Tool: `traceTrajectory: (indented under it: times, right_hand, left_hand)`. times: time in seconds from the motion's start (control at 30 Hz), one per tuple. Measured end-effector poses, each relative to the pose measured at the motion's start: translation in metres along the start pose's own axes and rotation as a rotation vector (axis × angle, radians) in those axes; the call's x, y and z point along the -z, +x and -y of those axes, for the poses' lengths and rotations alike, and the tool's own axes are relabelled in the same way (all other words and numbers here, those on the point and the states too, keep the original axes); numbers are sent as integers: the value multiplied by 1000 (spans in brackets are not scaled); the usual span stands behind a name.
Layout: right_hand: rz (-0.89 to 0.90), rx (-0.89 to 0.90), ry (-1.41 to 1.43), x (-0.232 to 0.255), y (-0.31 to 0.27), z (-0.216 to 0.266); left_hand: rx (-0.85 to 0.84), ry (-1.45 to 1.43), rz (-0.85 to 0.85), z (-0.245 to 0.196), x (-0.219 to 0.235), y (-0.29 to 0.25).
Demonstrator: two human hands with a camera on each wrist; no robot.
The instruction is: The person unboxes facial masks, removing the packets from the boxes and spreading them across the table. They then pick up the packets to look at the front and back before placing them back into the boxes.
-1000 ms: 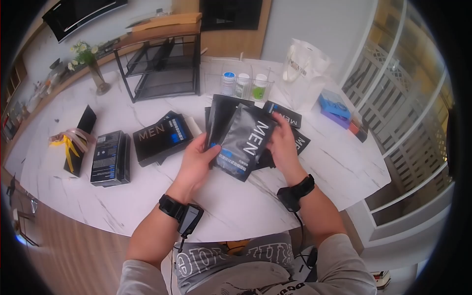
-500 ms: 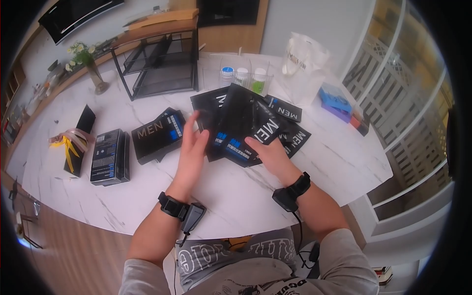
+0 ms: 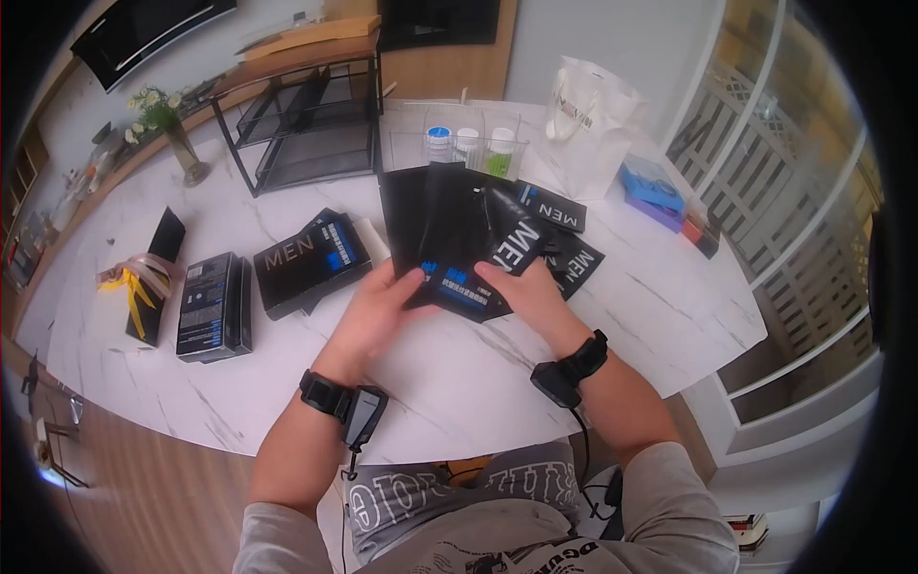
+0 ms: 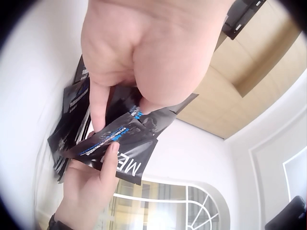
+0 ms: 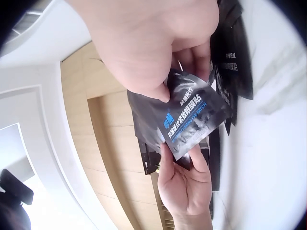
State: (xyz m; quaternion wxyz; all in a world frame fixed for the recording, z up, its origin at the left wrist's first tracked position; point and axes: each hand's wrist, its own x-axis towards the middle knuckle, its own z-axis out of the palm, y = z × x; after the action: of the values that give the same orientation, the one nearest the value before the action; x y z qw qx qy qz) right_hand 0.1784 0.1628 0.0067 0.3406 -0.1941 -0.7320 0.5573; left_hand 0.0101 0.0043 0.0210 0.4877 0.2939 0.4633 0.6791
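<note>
Left hand (image 3: 373, 311) pinches lower-left corner of fanned black pouches (image 3: 449, 220), thumb uppermost; right hand (image 3: 532, 298) grips their right side, thumb on top. Fan above white table (image 3: 459, 402). Black box (image 3: 311, 263) leftward; loose packets (image 3: 555, 209) past right hand; bottles (image 3: 467, 144), white bag (image 3: 593, 120) farther.

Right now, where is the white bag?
In the head view, the white bag stands at the back right of the table, between the bottles and the blue box.
</note>
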Motion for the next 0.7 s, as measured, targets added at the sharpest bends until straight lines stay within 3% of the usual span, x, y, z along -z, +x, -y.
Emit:
traceTrajectory:
  times: [0.13, 0.3, 0.4, 0.6, 0.7]
  right_hand:
    - [-64, 55, 91, -1, 0, 4]
    - [-44, -4, 42, 3, -1, -1]
    - [-56, 6, 38, 0, -2, -2]
    - [-45, 51, 103, -3, -3, 6]
    - [-56, 67, 97, -3, -3, 5]
  left_hand:
    - [-51, 114, -24, 5, 4, 5]
    - [-58, 170, -26, 10, 14, 8]
    - [-94, 136, 14, 22, 27, 15]
    - [-29, -162, 54, 5, -1, 0]
    - [-45, -160, 32, 2, -6, -2]
